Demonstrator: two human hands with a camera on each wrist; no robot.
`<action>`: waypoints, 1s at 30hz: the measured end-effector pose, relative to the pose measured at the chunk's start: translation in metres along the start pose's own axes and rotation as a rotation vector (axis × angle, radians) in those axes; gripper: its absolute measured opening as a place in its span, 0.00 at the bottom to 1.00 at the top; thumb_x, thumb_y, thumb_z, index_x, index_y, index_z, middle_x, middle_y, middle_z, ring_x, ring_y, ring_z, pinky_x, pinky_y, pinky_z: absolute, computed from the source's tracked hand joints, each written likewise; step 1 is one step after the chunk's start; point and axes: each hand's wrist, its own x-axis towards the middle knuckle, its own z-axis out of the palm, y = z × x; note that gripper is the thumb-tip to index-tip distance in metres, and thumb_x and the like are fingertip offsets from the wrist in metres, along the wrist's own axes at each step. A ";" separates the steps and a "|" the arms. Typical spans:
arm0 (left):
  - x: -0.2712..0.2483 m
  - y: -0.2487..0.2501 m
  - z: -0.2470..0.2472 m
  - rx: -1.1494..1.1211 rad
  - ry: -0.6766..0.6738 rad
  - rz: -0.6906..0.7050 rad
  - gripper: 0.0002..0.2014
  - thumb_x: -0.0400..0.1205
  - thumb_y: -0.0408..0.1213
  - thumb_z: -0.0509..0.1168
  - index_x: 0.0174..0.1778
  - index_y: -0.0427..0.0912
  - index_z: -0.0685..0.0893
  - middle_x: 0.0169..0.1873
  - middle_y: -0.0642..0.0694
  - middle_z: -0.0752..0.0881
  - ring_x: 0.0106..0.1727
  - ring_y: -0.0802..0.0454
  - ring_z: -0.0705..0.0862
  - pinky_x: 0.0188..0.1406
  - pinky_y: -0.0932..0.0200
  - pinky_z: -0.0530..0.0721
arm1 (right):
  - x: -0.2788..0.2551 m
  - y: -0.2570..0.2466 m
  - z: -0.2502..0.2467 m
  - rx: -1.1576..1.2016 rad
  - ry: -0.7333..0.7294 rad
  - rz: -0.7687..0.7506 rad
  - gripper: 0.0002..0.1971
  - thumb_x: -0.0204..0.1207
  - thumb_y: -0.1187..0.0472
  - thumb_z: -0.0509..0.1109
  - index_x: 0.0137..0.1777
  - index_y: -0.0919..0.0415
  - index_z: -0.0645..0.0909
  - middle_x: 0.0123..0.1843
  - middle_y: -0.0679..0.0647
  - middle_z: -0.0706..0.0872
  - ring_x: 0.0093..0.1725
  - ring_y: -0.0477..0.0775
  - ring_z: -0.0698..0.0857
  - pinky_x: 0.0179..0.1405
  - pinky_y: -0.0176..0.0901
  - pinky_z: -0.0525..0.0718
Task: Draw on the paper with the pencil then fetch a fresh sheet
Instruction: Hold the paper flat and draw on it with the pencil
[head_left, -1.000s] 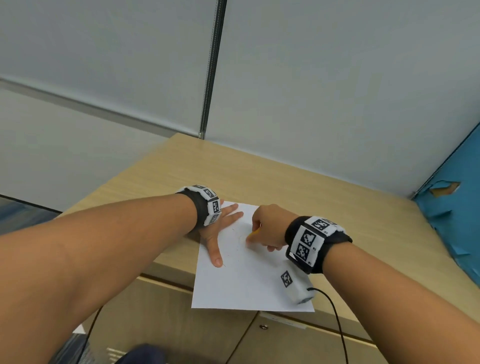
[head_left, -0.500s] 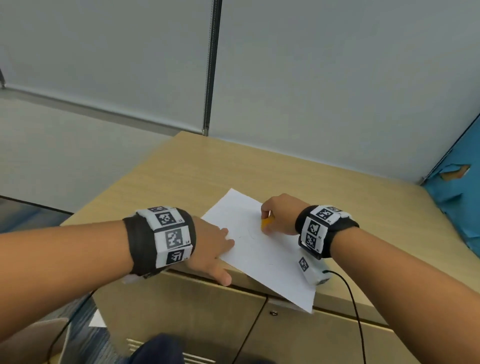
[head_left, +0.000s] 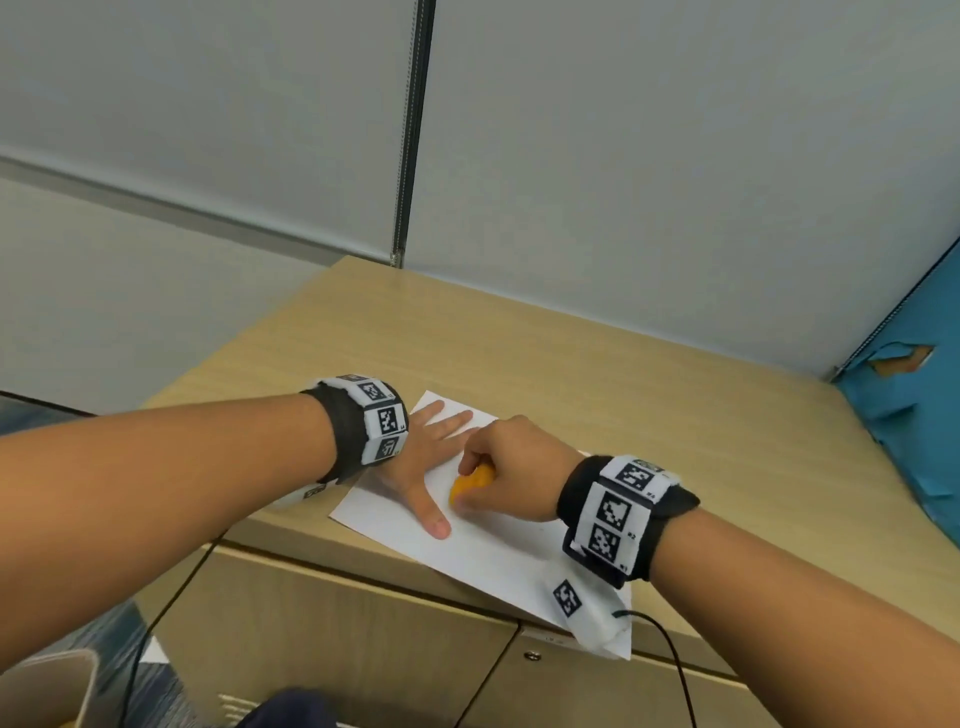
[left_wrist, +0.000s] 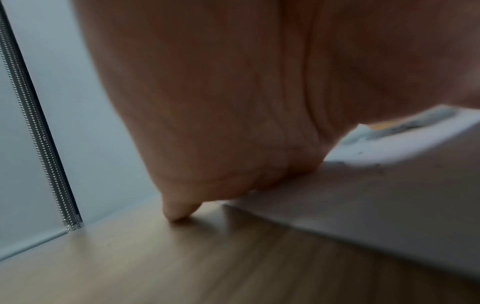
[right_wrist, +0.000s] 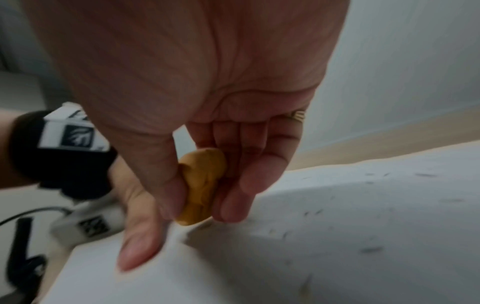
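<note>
A white sheet of paper (head_left: 498, 558) lies askew on the wooden cabinet top (head_left: 649, 395), its near corner hanging over the front edge. My left hand (head_left: 431, 452) lies flat on the sheet's left part with fingers spread. My right hand (head_left: 488, 499) pinches a small orange lump (head_left: 470, 483) between thumb and fingers and presses it on the paper beside the left thumb. In the right wrist view the orange lump (right_wrist: 202, 185) touches the paper (right_wrist: 350, 236), which carries dark crumbs. The left wrist view shows my palm (left_wrist: 207, 102) down on the sheet's edge (left_wrist: 376, 205). No pencil shows.
Grey window blinds with a bead chain (head_left: 410, 156) stand behind the cabinet. A torn blue panel (head_left: 914, 415) borders the right side. Cabinet doors (head_left: 337, 649) lie below the front edge, and a pale container (head_left: 47, 691) is at the lower left.
My left hand came back from the cabinet's front edge and now lies flat on the sheet. The sheet has turned askew. My right hand slid nearer with the orange lump.
</note>
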 end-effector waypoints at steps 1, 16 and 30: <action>0.001 0.000 0.001 0.000 -0.006 0.002 0.65 0.65 0.79 0.66 0.84 0.59 0.28 0.83 0.50 0.23 0.84 0.38 0.27 0.79 0.25 0.37 | -0.001 -0.006 0.004 -0.017 -0.008 -0.009 0.14 0.72 0.47 0.79 0.51 0.55 0.89 0.43 0.48 0.88 0.42 0.49 0.86 0.44 0.47 0.88; 0.003 -0.003 0.002 -0.005 -0.032 -0.022 0.66 0.61 0.82 0.64 0.80 0.65 0.24 0.83 0.52 0.23 0.84 0.38 0.27 0.79 0.22 0.39 | 0.029 0.005 -0.022 -0.211 -0.011 0.149 0.12 0.74 0.51 0.74 0.42 0.61 0.85 0.41 0.56 0.88 0.40 0.60 0.88 0.36 0.48 0.87; 0.002 0.001 0.000 0.013 -0.038 -0.043 0.67 0.61 0.83 0.64 0.81 0.64 0.25 0.83 0.52 0.22 0.84 0.37 0.27 0.79 0.23 0.38 | 0.024 0.009 -0.009 -0.188 0.025 0.096 0.11 0.74 0.51 0.74 0.45 0.60 0.85 0.43 0.56 0.87 0.42 0.60 0.88 0.41 0.51 0.90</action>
